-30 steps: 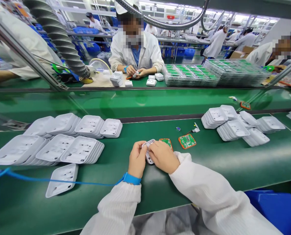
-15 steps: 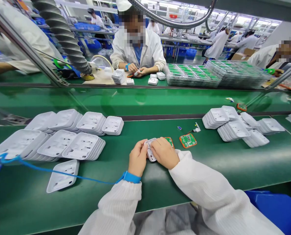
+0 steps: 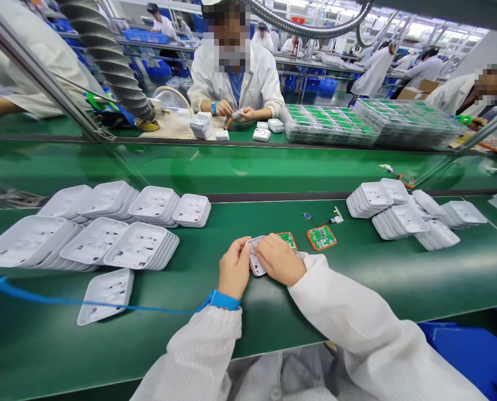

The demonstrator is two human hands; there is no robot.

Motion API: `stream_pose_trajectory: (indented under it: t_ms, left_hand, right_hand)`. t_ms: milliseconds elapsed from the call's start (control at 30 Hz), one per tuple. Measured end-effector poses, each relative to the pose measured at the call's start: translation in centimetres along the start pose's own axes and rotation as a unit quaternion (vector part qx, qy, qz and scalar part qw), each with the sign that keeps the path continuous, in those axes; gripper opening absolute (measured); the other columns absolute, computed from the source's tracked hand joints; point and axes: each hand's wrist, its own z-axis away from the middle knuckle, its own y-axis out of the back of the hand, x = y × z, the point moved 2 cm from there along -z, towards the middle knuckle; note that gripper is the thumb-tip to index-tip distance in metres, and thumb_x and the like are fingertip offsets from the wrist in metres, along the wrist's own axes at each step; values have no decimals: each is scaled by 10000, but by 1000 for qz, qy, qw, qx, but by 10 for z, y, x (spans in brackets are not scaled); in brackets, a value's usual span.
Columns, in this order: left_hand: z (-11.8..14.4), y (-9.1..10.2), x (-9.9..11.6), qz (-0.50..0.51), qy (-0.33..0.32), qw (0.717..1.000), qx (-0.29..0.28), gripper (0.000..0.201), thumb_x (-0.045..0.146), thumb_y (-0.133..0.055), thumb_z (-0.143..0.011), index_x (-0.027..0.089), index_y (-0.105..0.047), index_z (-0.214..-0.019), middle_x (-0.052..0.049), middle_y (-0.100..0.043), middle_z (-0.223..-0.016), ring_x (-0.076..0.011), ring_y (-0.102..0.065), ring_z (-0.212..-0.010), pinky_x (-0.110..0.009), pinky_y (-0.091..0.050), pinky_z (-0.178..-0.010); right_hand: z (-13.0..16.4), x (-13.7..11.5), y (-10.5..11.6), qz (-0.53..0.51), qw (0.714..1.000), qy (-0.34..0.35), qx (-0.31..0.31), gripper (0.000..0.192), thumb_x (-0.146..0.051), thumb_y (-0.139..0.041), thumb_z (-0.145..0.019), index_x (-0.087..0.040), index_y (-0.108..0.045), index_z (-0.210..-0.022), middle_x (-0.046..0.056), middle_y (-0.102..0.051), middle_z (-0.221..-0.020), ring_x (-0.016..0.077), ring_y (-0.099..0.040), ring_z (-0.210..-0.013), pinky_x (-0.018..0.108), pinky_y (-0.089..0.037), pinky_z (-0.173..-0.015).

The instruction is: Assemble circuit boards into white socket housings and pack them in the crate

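Head view: both forearms reach forward over the green surface [image 3: 357, 278]. The left hand [image 3: 234, 271] and right hand [image 3: 280, 259] meet, fingers curled and clamped on a small white casing [image 3: 256, 262] held between them, just above the surface.

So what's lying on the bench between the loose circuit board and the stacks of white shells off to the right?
Head view: a small white connector on thin wires, near the board; beyond it, bare green mat up to the stacks.

Place: electronics assembly factory
Evidence: green worktop [image 3: 357, 289] stacked with white housings [image 3: 139, 250], circuit-board trays [image 3: 327, 125] beyond it, white-coated workers [image 3: 235, 78] opposite
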Motion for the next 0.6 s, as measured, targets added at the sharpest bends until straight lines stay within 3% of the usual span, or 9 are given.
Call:
stream_pose_trajectory:
  t_ms: [367, 600]
  left_hand:
    - [-1, 0, -4, 1, 4, 1000, -7, 352, 408, -519, -812, 170, -656, -1033, -69, -697, -928, -190, -641, -836, -299, -507, -725]
    - [-1, 0, -6, 6, 18, 1000, -3, 364, 406, -539, -791, 164, -659, -1035, -70, -700, -907, -192, -640, -828, -301, -508, -721]
  right_hand:
    - [2, 1, -3, -57, 998, 11, 9, 259, -207, -344, -961, -161, -530, -787, 69, -543, -779, 197, -426, -756, 309, -356, -706]
    - [3, -3, -7, -33, 999, 22, -9, 267, -199, -335, -967, -159, -533, -792, 66, -541, -774, 194, -417, -740, 310, -353, -714]
